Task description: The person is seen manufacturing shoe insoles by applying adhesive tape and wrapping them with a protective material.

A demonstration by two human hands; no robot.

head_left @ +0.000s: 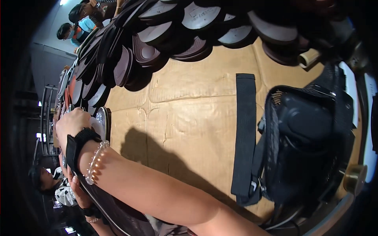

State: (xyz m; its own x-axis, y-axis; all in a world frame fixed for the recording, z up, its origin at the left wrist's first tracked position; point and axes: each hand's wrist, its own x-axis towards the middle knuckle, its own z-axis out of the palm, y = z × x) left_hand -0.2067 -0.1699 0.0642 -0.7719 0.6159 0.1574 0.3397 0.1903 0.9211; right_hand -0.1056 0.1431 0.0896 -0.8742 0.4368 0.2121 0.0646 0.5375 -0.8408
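Right of your grip the brown cardboard tabletop (189, 106) lies open up to a black mesh bag (303, 145) and its strap (245, 129). Stacked dark shoe soles (157, 35) crowd the far edge. Your right hand (73, 124) presses a pale sole (100, 122); your left hand (76, 187) grips a dark sole's (114, 214) edge beneath.

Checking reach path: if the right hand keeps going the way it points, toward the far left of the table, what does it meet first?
Likely the stacked shoe soles just beyond the right hand, though depth is unclear near the fisheye rim.
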